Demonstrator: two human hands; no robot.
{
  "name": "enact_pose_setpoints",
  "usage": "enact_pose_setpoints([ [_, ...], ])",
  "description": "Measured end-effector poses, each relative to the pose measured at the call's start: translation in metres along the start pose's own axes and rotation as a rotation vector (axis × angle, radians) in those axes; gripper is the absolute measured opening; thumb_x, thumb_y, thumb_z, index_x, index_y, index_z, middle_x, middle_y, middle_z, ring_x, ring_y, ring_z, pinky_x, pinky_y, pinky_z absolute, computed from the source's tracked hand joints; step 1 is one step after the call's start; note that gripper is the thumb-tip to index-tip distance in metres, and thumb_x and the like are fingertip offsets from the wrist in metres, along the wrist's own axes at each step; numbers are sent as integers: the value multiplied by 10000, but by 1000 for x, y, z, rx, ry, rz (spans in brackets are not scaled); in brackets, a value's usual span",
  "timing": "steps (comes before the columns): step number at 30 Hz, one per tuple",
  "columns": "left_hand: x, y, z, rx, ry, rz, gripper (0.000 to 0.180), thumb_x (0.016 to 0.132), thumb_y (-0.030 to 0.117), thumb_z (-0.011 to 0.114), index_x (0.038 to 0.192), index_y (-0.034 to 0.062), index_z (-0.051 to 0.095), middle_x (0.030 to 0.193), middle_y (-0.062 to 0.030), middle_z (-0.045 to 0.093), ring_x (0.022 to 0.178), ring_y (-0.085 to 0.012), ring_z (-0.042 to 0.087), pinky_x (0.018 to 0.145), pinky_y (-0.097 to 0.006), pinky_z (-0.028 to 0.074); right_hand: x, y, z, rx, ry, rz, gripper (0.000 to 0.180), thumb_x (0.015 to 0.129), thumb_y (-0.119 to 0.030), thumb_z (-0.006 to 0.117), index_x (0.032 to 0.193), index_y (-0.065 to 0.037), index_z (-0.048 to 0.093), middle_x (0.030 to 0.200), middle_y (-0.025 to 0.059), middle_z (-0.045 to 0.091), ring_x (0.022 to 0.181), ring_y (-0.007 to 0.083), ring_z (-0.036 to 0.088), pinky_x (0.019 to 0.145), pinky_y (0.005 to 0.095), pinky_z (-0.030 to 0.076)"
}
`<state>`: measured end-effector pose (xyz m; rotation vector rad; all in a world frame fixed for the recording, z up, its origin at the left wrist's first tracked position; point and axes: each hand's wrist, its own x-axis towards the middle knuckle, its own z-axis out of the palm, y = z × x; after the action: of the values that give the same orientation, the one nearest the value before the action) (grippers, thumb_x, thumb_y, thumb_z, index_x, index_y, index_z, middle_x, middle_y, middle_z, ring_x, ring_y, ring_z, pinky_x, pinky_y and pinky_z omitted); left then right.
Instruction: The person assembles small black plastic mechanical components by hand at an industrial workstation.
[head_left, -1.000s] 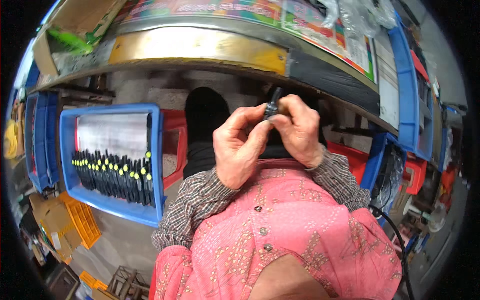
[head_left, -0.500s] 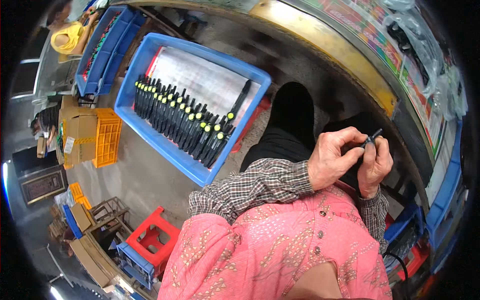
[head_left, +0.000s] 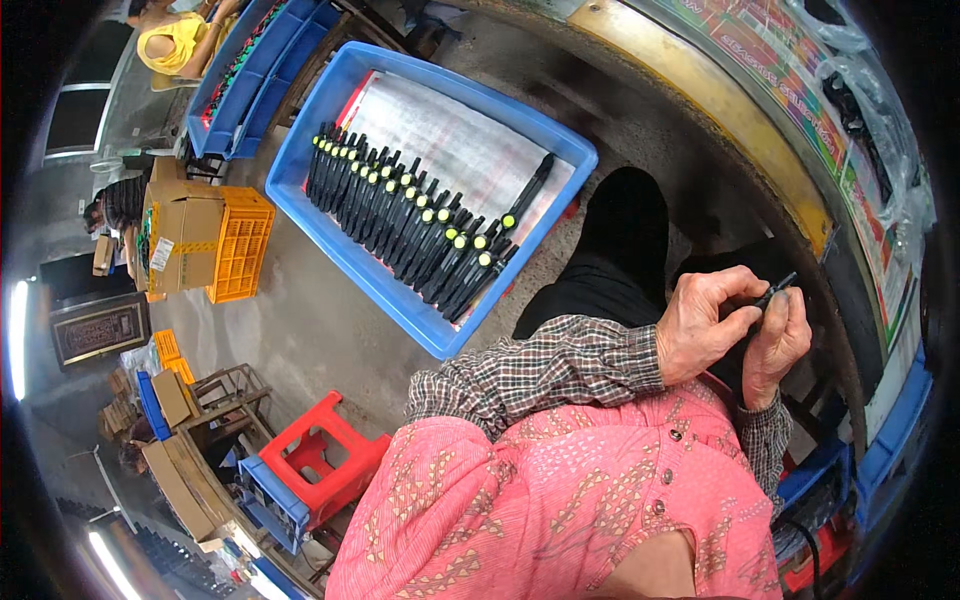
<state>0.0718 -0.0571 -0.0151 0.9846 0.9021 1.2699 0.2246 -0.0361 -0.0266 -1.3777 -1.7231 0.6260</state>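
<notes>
Both hands are pinching one small black tool (head_left: 768, 298) over my lap: left hand (head_left: 705, 325) and right hand (head_left: 775, 345) fingers closed on it. Risk: loosening grip, it is dropping to the floor beside the blue tray (head_left: 330, 245).

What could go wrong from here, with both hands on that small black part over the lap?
1. The small black part is pinched between left hand and right hand over the lap; a slip likely drops it to the floor.
2. The blue tray of black tools sits by the knee; a leg shift could disturb the row.
</notes>
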Motion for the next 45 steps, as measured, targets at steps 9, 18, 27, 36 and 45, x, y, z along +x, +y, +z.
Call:
enact_pose_setpoints([
  [9,-3,0,-6,-35,37,-16,207,861,13,607,1057,-53,619,887,-16,627,830,-27,546,707,-212,486,4,-12,0,-5,-106,-109,221,966,-197,558,874,1,531,756,69,481,652,144,473,586,279,392],
  [18,-5,1,-6,-27,41,-10,216,857,17,602,1058,-61,617,865,-36,633,830,-41,552,712,-226,491,0,-6,3,-18,-72,-94,201,957,-153,547,829,-1,517,704,68,449,597,137,441,539,290,368],
  [27,-13,17,-31,130,45,54,242,820,22,647,1056,-27,617,871,-49,629,771,-52,579,647,-222,486,2,-14,8,27,-183,-121,204,964,-187,541,869,-7,524,738,51,455,642,136,445,587,263,387],
  [36,-48,55,-119,539,329,16,243,864,0,628,1105,-19,609,892,-32,651,766,-75,608,677,-227,508,6,-10,11,-34,-277,-146,180,931,-143,627,846,-14,534,739,20,473,637,99,445,558,240,371],
  [45,-108,55,-206,754,573,-186,180,861,-16,637,1040,-38,628,901,-38,675,822,-82,631,749,-227,507,1,-4,16,-56,-339,-92,161,902,-83,649,823,-1,535,702,27,478,615,105,440,553,245,372],
])
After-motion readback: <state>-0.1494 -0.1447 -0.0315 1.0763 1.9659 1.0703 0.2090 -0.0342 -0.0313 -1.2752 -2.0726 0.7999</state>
